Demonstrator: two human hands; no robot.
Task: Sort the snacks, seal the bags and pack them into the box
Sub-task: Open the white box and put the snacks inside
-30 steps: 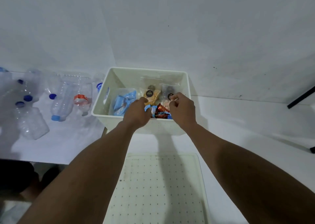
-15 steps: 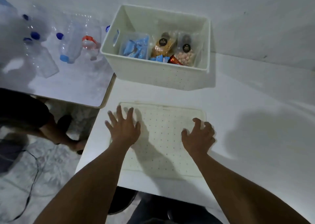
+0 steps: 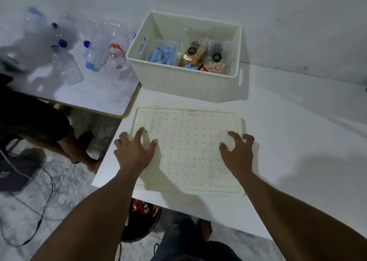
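Now both hands had left the box (image 3: pixel 184 83), snack bags (image 3: pixel 195 54) packed inside, and dropped to the lid (image 3: pixel 188 151) on the worktop (image 3: pixel 297 141). The left hand (image 3: pixel 135 151) and right hand (image 3: pixel 238 153) touched its side edges, each grip spread open, holding nothing. Packing looked finished; closing seemed next.

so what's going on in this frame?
A person has both hands on the perforated lid, which lies flat on the white table in front of the box. The left hand rests spread at the lid's left side. The right hand has bent fingers at its right edge; whether it grips that edge is unclear. The box is open and holds three snack bags, side by side. Plastic bottles lie on the neighbouring table.
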